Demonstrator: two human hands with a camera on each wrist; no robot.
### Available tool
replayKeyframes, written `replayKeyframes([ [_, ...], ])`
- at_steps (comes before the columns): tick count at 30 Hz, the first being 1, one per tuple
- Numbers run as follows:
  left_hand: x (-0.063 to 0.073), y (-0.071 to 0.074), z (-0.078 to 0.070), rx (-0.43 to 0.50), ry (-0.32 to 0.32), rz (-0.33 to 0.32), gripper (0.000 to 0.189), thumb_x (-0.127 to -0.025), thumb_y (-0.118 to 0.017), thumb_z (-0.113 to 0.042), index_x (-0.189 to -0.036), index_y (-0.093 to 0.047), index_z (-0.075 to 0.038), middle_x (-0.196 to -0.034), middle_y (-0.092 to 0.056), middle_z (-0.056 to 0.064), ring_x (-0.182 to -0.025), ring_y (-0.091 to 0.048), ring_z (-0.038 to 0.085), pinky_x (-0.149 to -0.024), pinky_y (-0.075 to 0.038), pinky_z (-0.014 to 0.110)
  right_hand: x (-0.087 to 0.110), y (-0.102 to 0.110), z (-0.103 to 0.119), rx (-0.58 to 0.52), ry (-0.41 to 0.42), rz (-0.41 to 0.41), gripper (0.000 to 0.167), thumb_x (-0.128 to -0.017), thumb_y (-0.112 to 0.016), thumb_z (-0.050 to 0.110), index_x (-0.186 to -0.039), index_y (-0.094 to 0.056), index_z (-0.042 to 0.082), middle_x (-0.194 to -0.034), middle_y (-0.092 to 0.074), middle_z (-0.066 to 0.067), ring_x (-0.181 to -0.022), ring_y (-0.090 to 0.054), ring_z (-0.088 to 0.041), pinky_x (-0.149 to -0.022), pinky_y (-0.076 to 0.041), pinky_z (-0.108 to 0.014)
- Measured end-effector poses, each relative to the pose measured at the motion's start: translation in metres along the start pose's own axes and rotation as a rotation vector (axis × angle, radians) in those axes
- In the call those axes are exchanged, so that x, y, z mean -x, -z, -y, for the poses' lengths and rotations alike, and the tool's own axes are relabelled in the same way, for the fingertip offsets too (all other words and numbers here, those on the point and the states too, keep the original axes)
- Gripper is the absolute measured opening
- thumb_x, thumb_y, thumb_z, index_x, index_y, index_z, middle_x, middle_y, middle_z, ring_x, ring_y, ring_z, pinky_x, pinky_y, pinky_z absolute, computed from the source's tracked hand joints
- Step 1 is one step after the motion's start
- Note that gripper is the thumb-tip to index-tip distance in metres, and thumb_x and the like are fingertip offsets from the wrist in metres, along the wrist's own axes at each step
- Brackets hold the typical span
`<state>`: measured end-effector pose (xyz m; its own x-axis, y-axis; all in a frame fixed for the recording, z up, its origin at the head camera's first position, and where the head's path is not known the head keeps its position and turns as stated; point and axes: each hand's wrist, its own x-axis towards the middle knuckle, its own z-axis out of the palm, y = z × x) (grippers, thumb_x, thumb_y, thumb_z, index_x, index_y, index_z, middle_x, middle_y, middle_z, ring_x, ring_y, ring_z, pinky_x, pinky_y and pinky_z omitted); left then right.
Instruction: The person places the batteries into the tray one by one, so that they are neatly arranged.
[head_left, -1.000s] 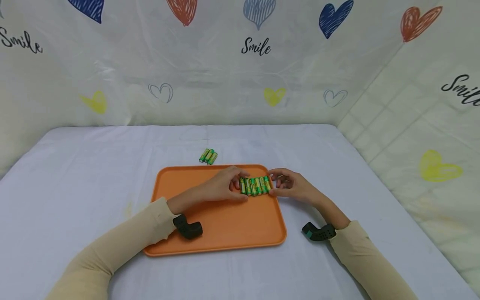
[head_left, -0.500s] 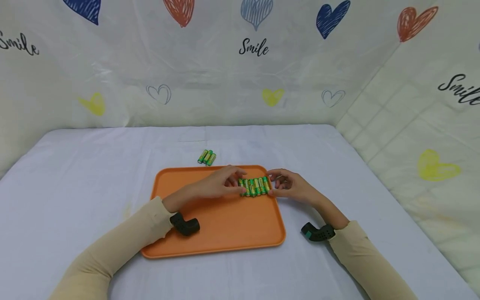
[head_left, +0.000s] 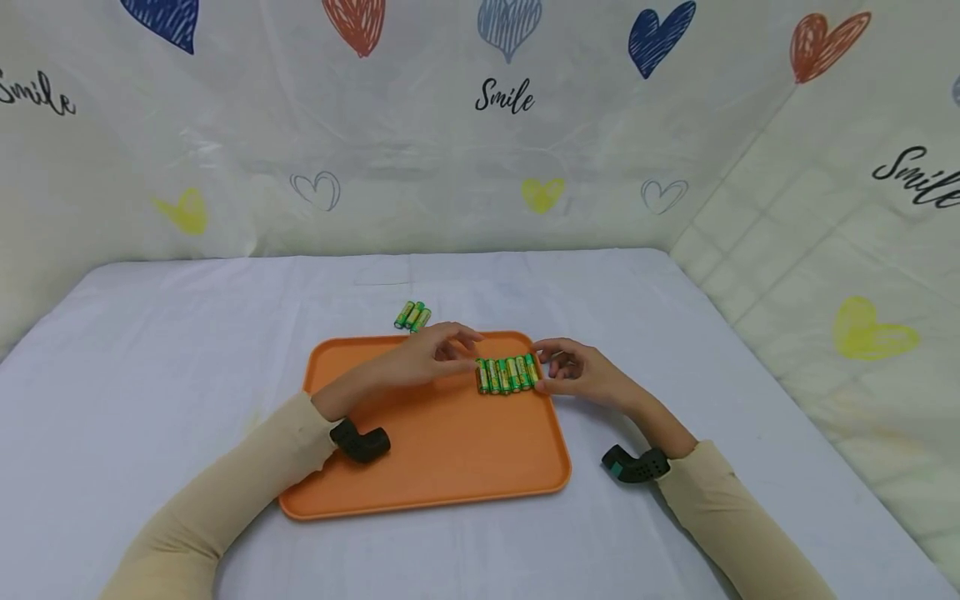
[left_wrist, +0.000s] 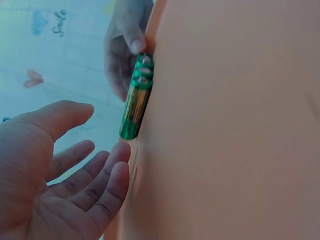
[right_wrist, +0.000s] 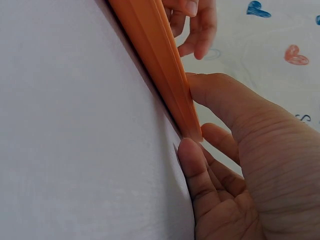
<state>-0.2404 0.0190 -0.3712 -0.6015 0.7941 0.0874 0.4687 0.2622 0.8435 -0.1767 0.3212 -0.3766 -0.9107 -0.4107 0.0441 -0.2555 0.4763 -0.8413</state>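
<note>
A row of several green-and-gold batteries (head_left: 507,376) lies side by side in the far right corner of the orange tray (head_left: 450,454). My left hand (head_left: 420,358) hovers over the tray just left of the row, fingers spread and holding nothing. In the left wrist view, a gap shows between the fingertips and the nearest battery (left_wrist: 135,110). At the tray's right rim, my right hand (head_left: 588,373) keeps its thumb at the row's right end. The right wrist view has that thumb (right_wrist: 215,90) touching the rim, with loosely bent fingers beside the tray's outer side; the batteries are hidden there.
Beyond the tray's far edge, a few more batteries (head_left: 408,314) lie on the white tablecloth (head_left: 225,317), partly hidden by my left hand. A wall sheet with printed hearts (head_left: 543,195) stands behind the table. Each wrist wears a black camera mount (head_left: 362,442).
My left hand has drawn back from the row's left end, moving left and away from me toward the loose batteries. The right hand stays nearly still, and the row keeps its place.
</note>
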Motion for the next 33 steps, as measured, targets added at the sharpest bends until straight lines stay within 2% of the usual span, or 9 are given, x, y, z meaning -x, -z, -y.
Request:
replayKeyframes([
  [4, 0.003, 0.01, 0.002, 0.017, 0.019, -0.031, 0.042, -0.097, -0.063, -0.023, -0.134, -0.055, -0.006, -0.127, -0.057, 0.01, -0.11, -0.062, 0.022, -0.092, -0.052, 0.036, 0.0, 0.0, -0.001, 0.001, 0.005, 0.0, 0.053, -0.085, -0.075, 0.005, -0.133, -0.054, 0.0, -0.11, -0.055, -0.016, -0.088, -0.051, -0.018, -0.073, -0.047, -0.021],
  [10, 0.005, 0.021, 0.004, 0.064, 0.019, -0.051, 0.04, -0.098, -0.061, -0.022, -0.133, -0.055, -0.003, -0.125, -0.058, 0.012, -0.097, -0.067, 0.021, -0.079, -0.055, 0.034, 0.0, 0.0, 0.0, 0.0, 0.003, -0.002, 0.053, -0.085, -0.076, 0.007, -0.133, -0.054, 0.0, -0.11, -0.055, -0.016, -0.088, -0.051, -0.019, -0.073, -0.046, -0.022],
  [16, 0.005, 0.029, 0.007, 0.039, -0.011, -0.089, 0.037, -0.098, -0.062, -0.019, -0.131, -0.056, -0.002, -0.128, -0.059, 0.014, -0.101, -0.064, 0.021, -0.084, -0.054, 0.037, -0.001, 0.0, -0.001, -0.003, 0.006, -0.003, 0.053, -0.085, -0.076, 0.007, -0.133, -0.055, 0.001, -0.11, -0.055, -0.016, -0.088, -0.051, -0.019, -0.073, -0.046, -0.022],
  [21, 0.008, 0.035, 0.01, 0.002, 0.002, -0.133, 0.035, -0.097, -0.062, -0.019, -0.129, -0.059, -0.003, -0.128, -0.059, 0.014, -0.104, -0.06, 0.02, -0.09, -0.05, 0.038, -0.002, 0.0, -0.002, -0.001, 0.008, 0.001, 0.053, -0.085, -0.076, 0.007, -0.133, -0.055, 0.001, -0.11, -0.055, -0.016, -0.088, -0.051, -0.02, -0.073, -0.047, -0.022],
  [26, 0.011, 0.043, 0.014, -0.011, 0.025, -0.168, 0.035, -0.097, -0.063, -0.018, -0.128, -0.06, -0.003, -0.126, -0.06, 0.014, -0.103, -0.06, 0.022, -0.088, -0.049, 0.039, -0.001, 0.0, -0.002, 0.003, 0.004, -0.001, 0.053, -0.085, -0.076, 0.008, -0.133, -0.055, 0.001, -0.11, -0.055, -0.015, -0.087, -0.051, -0.019, -0.073, -0.046, -0.022],
  [33, 0.014, 0.056, 0.025, -0.047, 0.023, -0.203, 0.037, -0.094, -0.066, -0.017, -0.127, -0.06, -0.001, -0.125, -0.061, 0.014, -0.101, -0.059, 0.023, -0.09, -0.048, 0.039, 0.0, 0.001, -0.002, -0.001, 0.002, 0.0, 0.054, -0.085, -0.076, 0.008, -0.133, -0.055, 0.001, -0.111, -0.056, -0.015, -0.087, -0.051, -0.017, -0.073, -0.046, -0.021],
])
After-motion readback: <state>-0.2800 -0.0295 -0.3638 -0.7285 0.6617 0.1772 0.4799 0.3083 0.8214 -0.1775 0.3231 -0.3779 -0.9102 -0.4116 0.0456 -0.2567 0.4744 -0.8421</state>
